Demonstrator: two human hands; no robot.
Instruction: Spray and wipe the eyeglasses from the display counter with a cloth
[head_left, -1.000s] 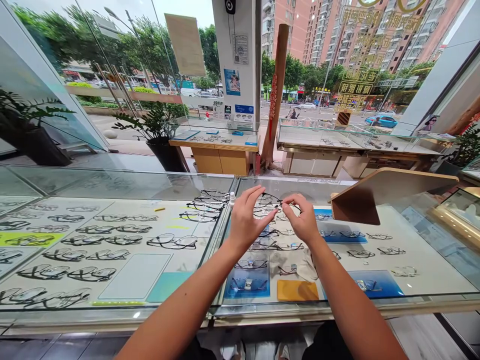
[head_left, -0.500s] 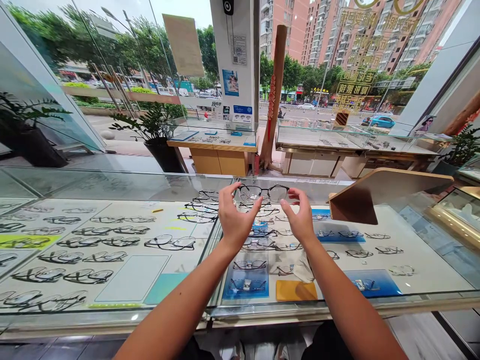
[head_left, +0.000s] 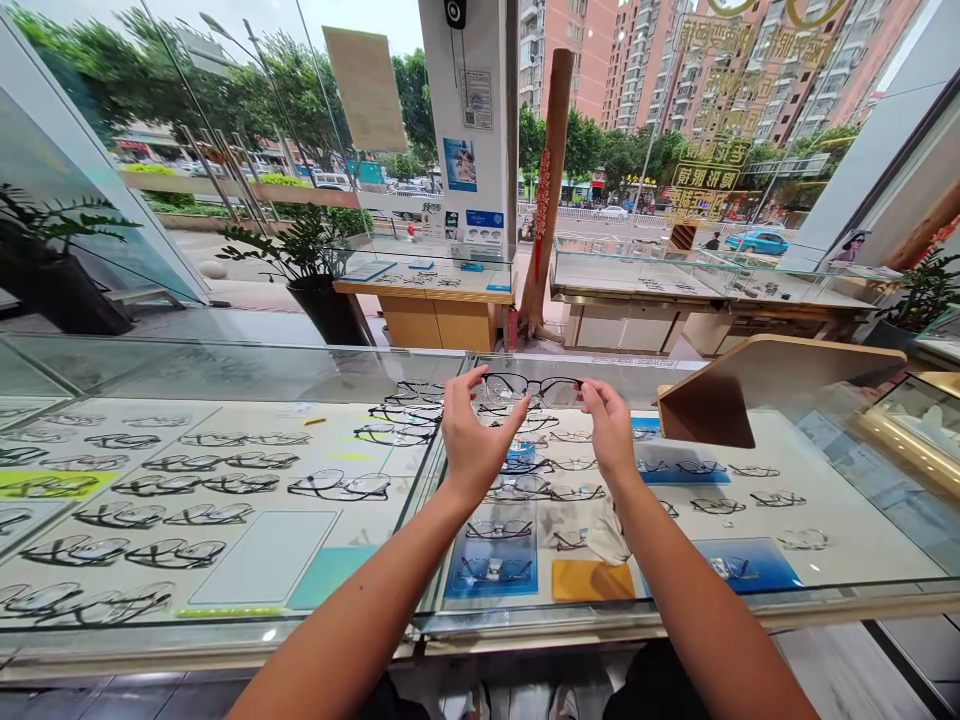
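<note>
A pair of dark-framed glasses (head_left: 531, 389) is held up over the far part of a glass display counter (head_left: 225, 380). My left hand (head_left: 472, 440) pinches its left end between thumb and fingers. My right hand (head_left: 609, 430) grips its right end the same way. The lenses face away from me. Beneath my hands, under the glass, lie rows of other glasses (head_left: 525, 490) on white and blue pads.
A tilted wooden stand (head_left: 750, 385) sits on the counter at the right. Several more glasses (head_left: 187, 480) fill the left case. An orange cloth (head_left: 592, 580) and a folded white cloth (head_left: 607, 535) lie near the front. Potted plants and further counters stand behind.
Both hands have lifted the glasses from low over the counter to a higher, farther spot, with the frame now spread level between them.
</note>
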